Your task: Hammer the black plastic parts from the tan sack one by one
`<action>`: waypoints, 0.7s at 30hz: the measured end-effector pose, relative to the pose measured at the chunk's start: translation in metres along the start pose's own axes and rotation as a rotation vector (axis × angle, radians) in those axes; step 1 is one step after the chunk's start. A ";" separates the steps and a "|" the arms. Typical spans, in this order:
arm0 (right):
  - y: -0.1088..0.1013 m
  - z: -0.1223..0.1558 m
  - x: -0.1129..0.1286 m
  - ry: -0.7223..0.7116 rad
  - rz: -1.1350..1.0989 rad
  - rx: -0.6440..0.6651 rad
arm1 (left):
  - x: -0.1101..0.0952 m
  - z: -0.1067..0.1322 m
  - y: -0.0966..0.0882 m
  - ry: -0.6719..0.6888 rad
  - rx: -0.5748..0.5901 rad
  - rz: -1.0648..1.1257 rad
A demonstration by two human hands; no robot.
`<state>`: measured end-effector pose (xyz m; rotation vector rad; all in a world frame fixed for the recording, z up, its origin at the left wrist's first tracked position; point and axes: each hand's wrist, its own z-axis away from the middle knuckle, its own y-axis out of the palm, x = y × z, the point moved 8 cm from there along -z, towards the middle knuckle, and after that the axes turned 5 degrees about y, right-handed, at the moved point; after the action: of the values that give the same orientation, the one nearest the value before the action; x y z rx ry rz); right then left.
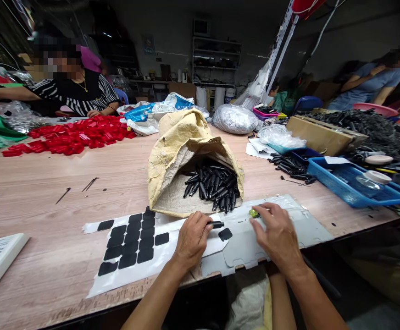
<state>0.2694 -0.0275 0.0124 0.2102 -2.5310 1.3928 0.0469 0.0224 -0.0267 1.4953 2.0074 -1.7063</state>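
My left hand (193, 236) is closed round a slim black tube-shaped part (216, 224), whose end sticks out to the right of the fingers. My right hand (277, 233) has thumb and forefinger curled about a small shiny yellow-green piece (254, 213) above a grey plastic sheet (289, 215). Black rounded-square stickers (129, 253) sit in rows on white backing (93, 286) under and left of my left hand. One separate black sticker (225, 234) lies between the hands. Just beyond, an open yellowish woven sack (165, 160) holds many similar black tube-shaped parts (217, 183).
Red pieces (83, 133) are heaped at the far left, before a person in a striped top (93, 91). A blue tray (344, 183) with a clear jar (370, 183) stands right. A white box (0, 261) lies at the left edge. Another person (368, 85) sits far right.
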 end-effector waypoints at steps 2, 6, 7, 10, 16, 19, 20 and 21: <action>0.010 -0.002 0.031 -0.128 -0.246 0.215 | -0.003 0.000 0.000 0.031 0.010 0.001; 0.027 0.000 0.070 -0.234 -0.401 0.500 | -0.007 0.002 0.003 0.083 0.060 0.005; 0.028 0.000 0.072 -0.239 -0.397 0.513 | -0.008 0.003 0.004 0.094 0.074 0.007; 0.032 0.000 0.074 -0.264 -0.372 0.533 | -0.008 0.003 0.006 0.116 0.103 0.019; 0.039 0.006 0.080 -0.350 -0.366 0.492 | -0.003 0.002 0.009 0.111 0.102 0.030; 0.041 0.009 0.083 -0.383 -0.377 0.432 | -0.002 0.002 0.010 0.106 0.117 0.019; 0.042 0.010 0.084 -0.390 -0.386 0.421 | -0.003 0.003 0.011 0.106 0.126 0.014; 0.042 0.011 0.085 -0.391 -0.397 0.417 | -0.003 0.003 0.011 0.107 0.134 0.008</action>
<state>0.1765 -0.0151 -0.0032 1.0899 -2.2463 1.8174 0.0551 0.0172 -0.0336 1.6673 1.9693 -1.8274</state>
